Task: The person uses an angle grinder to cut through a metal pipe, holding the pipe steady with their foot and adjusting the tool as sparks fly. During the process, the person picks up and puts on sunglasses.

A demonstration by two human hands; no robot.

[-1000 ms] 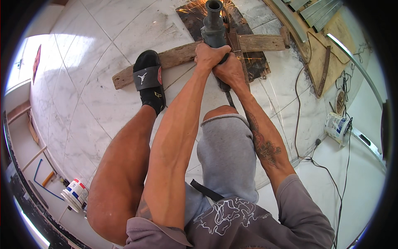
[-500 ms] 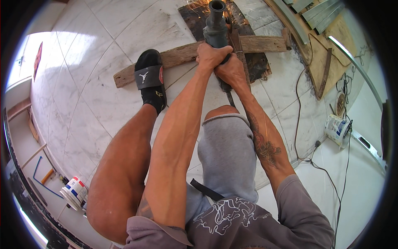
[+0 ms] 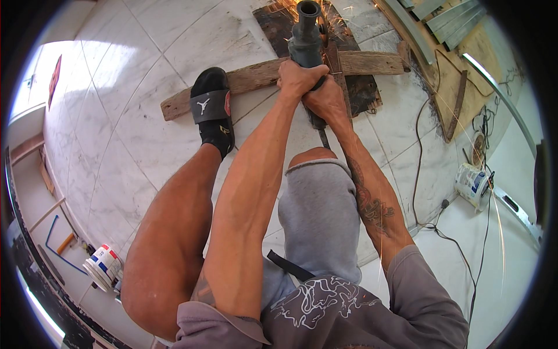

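Observation:
Both hands are closed on a dark grey-green angle grinder (image 3: 307, 49), with a hollow round tube end pointing up towards me. My left hand (image 3: 299, 78) wraps the body higher up. Just below and to its right, my right hand (image 3: 326, 99) grips the rear part. The disc beyond is mostly hidden, and orange sparks (image 3: 337, 16) spray around it. A rusty metal bar (image 3: 342, 90) runs alongside the grinder, across a weathered wooden plank (image 3: 256, 75). Under them lies a dark, worn sheet (image 3: 366, 96). My left foot, in a black slide sandal (image 3: 210, 104), rests against the plank.
At the right, metal strips (image 3: 456, 26) lie on a wooden board (image 3: 479, 49). A cord (image 3: 417, 168) trails over the tiled floor (image 3: 139, 75). A white bucket (image 3: 471, 183) and a level (image 3: 514, 206) are at the right; another bucket (image 3: 104, 264) is at the left.
The spark spray looks larger, with bright streaks now reaching down the right side. Both hands keep their grip on the grinder, which has barely moved.

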